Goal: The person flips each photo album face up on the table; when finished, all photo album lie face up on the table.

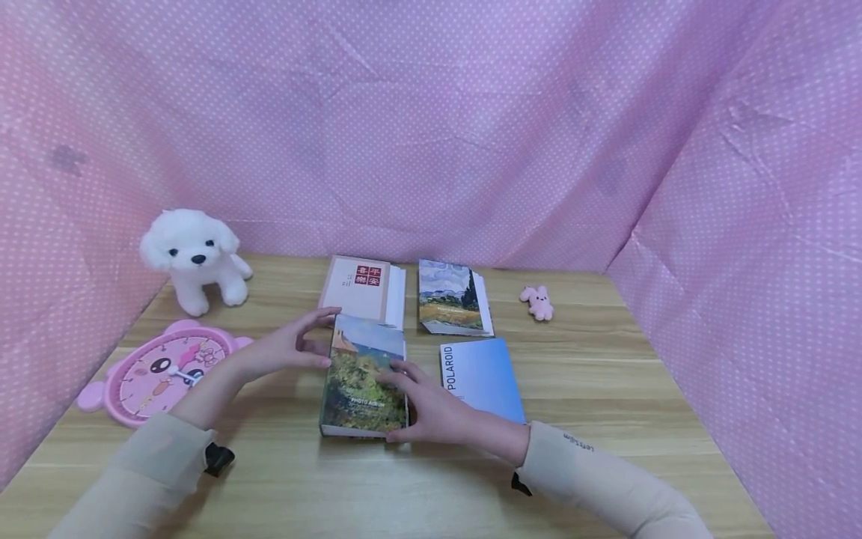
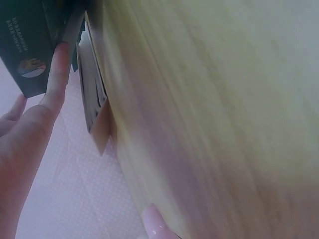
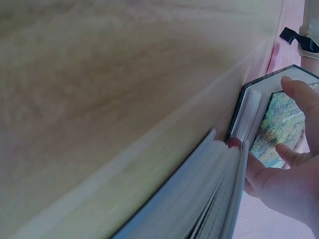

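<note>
A photo album [image 1: 367,382] with a painted landscape cover lies nearest me between both hands. Its dark green side [image 2: 30,45], with pale lettering and a round picture, shows in the left wrist view. My left hand [image 1: 289,348] is at its left side, fingers mostly straight, one fingertip at the far corner and the thumb beside the left edge. At the right side my right hand [image 1: 438,408] grips the album, thumb at the near right corner and fingers over the cover and edge. The right wrist view shows its white page edges [image 3: 244,117].
Behind lie a cream album with red characters [image 1: 350,292] and another landscape album [image 1: 451,296]. A blue POLAROID album [image 1: 488,374] is right of my right hand. A pink clock [image 1: 144,382], white toy dog [image 1: 195,254] and small pink rabbit [image 1: 541,305] are also on the table.
</note>
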The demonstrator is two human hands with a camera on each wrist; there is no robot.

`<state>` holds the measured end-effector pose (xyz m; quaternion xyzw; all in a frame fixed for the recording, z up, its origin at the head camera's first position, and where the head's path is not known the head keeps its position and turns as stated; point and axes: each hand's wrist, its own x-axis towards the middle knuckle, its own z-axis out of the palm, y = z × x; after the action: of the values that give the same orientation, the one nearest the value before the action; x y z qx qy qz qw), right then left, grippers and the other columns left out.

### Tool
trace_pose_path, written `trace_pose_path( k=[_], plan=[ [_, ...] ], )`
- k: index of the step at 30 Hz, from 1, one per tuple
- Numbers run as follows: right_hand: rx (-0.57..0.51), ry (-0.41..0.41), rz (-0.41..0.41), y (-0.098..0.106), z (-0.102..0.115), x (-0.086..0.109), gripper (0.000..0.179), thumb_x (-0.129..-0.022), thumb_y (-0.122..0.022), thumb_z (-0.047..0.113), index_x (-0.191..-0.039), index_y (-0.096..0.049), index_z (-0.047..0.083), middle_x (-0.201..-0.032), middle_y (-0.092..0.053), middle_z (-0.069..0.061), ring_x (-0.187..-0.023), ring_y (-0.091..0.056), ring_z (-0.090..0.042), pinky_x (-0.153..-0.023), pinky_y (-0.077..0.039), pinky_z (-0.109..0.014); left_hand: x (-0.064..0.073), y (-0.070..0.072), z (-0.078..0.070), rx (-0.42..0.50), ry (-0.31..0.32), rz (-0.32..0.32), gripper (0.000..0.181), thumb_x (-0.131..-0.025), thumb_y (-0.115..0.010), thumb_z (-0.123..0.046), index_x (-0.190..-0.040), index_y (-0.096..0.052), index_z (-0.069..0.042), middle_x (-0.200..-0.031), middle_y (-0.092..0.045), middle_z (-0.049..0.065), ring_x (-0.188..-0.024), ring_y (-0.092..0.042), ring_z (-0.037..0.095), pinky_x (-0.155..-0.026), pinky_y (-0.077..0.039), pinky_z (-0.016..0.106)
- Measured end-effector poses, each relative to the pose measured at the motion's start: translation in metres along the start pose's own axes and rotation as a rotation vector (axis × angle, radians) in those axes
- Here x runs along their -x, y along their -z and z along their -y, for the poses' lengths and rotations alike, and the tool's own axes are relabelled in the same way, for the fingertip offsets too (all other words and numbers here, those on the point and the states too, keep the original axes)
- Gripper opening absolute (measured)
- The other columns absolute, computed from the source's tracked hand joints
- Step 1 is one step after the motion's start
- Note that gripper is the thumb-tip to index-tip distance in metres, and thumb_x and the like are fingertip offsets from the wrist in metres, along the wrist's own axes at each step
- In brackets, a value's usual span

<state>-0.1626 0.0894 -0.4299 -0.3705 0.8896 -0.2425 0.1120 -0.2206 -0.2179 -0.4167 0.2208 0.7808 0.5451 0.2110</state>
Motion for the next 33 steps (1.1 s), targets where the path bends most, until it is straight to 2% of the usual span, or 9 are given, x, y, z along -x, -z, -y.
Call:
trace_pose_path(
  k=[10, 16, 23, 28, 33],
  plan=[
    [0.049, -0.039, 0.013, -0.002, 0.005, -0.003, 0.081, -0.076, -0.075, 0.048, -0.144, -0.036, 0.029, -0.156, -0.018, -0.007, -0.138, -0.029, -0.031, -0.104, -0.04, -0.047, 0.002, 0.001, 0.005, 0.038, 0.039, 0.018, 0.089, -0.085, -0.07, -0.02, -0.152, -0.012, -0.022, -0.156, -0.01, 0.019, -0.122, -0.048, 0.044, -0.098, -0.046, 0.049],
    [0.074, -0.028, 0.003, -0.004, 0.007, -0.007, 0.079, -0.076, -0.075, 0.048, -0.143, -0.038, 0.028, -0.155, -0.021, -0.007, -0.137, -0.031, -0.032, -0.104, -0.039, -0.049, 0.001, 0.002, 0.007, -0.003, 0.051, 0.009, 0.087, -0.087, -0.068, -0.022, -0.152, -0.011, -0.02, -0.155, -0.006, 0.024, -0.12, -0.05, 0.042, -0.097, -0.047, 0.048],
    [0.05, -0.036, 0.033, -0.006, 0.01, -0.01, 0.077, -0.076, -0.076, 0.044, -0.142, -0.039, 0.03, -0.156, -0.021, -0.006, -0.138, -0.029, -0.03, -0.106, -0.038, -0.047, 0.0, 0.004, 0.011, -0.065, 0.093, -0.013, 0.087, -0.085, -0.07, -0.026, -0.152, -0.013, -0.016, -0.155, -0.007, 0.026, -0.126, -0.041, 0.049, -0.098, -0.044, 0.052],
    [0.054, -0.056, 0.034, -0.008, 0.012, -0.012, 0.077, -0.076, -0.076, 0.045, -0.141, -0.04, 0.031, -0.156, -0.021, -0.004, -0.139, -0.028, -0.028, -0.107, -0.037, -0.047, 0.002, 0.005, 0.013, -0.126, 0.125, -0.017, 0.087, -0.085, -0.07, -0.03, -0.151, -0.015, -0.019, -0.155, -0.007, 0.025, -0.123, -0.045, 0.047, -0.098, -0.043, 0.054],
    [0.08, -0.051, 0.026, -0.01, 0.012, -0.015, 0.076, -0.075, -0.076, 0.048, -0.14, -0.042, 0.029, -0.155, -0.023, -0.004, -0.138, -0.03, -0.027, -0.107, -0.038, -0.044, 0.003, 0.007, 0.013, -0.142, 0.131, -0.008, 0.088, -0.085, -0.07, -0.028, -0.151, -0.015, -0.017, -0.154, -0.011, 0.026, -0.118, -0.052, 0.042, -0.096, -0.046, 0.054]
  ],
)
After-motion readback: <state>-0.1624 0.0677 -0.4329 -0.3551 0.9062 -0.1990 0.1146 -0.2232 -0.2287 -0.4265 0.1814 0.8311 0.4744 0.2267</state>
